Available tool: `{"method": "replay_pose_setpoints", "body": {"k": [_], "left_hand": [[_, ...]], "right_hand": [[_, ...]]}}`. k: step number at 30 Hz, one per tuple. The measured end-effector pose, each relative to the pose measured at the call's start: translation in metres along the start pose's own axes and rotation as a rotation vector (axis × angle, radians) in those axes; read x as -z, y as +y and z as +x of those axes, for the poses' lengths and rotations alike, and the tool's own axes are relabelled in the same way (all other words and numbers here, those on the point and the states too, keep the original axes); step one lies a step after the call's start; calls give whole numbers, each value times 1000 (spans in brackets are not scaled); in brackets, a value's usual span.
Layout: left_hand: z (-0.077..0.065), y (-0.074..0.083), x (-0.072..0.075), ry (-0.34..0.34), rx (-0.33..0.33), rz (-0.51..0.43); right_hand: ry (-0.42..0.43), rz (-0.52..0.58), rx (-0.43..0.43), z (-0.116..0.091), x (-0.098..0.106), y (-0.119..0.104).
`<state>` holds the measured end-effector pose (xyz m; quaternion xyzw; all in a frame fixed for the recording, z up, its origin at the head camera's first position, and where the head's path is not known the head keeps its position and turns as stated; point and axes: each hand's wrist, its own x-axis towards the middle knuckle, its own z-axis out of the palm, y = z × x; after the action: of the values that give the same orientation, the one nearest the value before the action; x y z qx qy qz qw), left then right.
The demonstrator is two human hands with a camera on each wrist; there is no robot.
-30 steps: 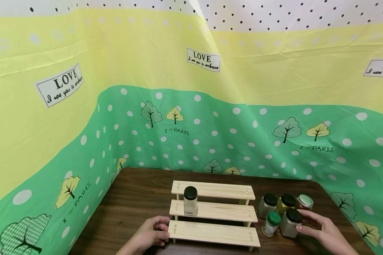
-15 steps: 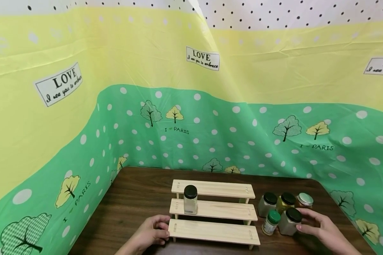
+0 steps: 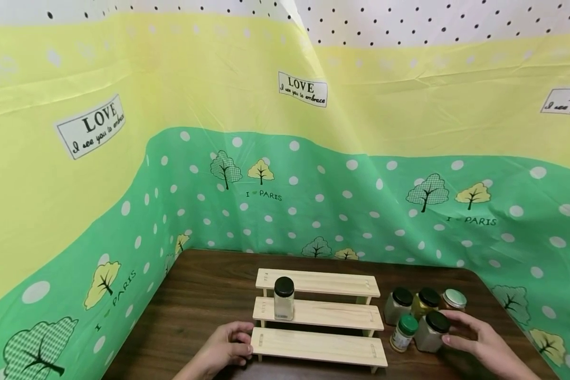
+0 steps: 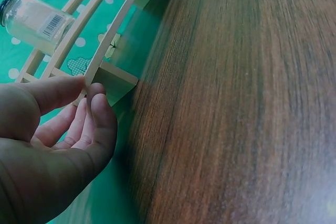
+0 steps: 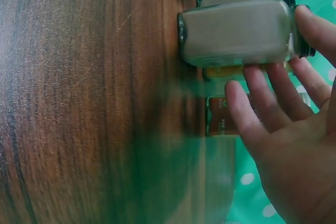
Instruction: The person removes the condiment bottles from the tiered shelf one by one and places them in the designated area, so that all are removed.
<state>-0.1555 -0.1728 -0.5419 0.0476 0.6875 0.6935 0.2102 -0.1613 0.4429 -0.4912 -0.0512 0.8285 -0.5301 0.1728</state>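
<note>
My left hand (image 3: 225, 345) pinches the left end of the lowest step of a three-step wooden shelf rack (image 3: 318, 345). In the left wrist view, thumb and fingers (image 4: 100, 114) meet at the end of that step. A clear jar (image 3: 284, 306) with a black lid and a barcode label stands on the middle step's left part. At the right, my right hand (image 3: 477, 340) holds a black-lidded square glass jar of greyish-brown powder (image 3: 429, 335), thumb on one side and fingers on the other. In the right wrist view, this jar (image 5: 236, 32) appears to stand on the table.
Close by stand a small green-lidded bottle (image 3: 404, 333), a black-lidded grey jar (image 3: 399, 306), a black-lidded yellow jar (image 3: 425, 302) and a pale-green-lidded reddish jar (image 3: 453, 302). The dark wooden table (image 3: 199, 285) is bordered by a green and yellow patterned curtain (image 3: 285, 211).
</note>
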Motion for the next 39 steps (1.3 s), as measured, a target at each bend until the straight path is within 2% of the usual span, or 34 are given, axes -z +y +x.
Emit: {"method": "replay_pose_setpoints", "body": {"k": [6,9,12,15,18,23,30,36,39], "left_hand": [[0,1,0,2,9,16],[0,2,0,2,15,28],[-1,2,1,0,20,35],[-1,2,2,-3,18,36],[-1,3,2,-11,9,32],[-1,3,2,-18,3,31],[0,2,0,-4,-10,40],[1,3,-1,10,-18,42],[1,3,-1,12,-14,45]], "right_hand": [[141,-222,-25,-4,-8,-16],[200,-329,4,-6,-12,-23],[240,-378,24,-7,-15,-30],[270,-408,81,-6,-19,-41],[308,-454,175,-3,-25,-56],[338,-463,282,4,-36,-82],[335,-495,357,19,-57,-109],[305,-434,427,38,-83,-125],[259,-376,456,48,-96,-131]]}}
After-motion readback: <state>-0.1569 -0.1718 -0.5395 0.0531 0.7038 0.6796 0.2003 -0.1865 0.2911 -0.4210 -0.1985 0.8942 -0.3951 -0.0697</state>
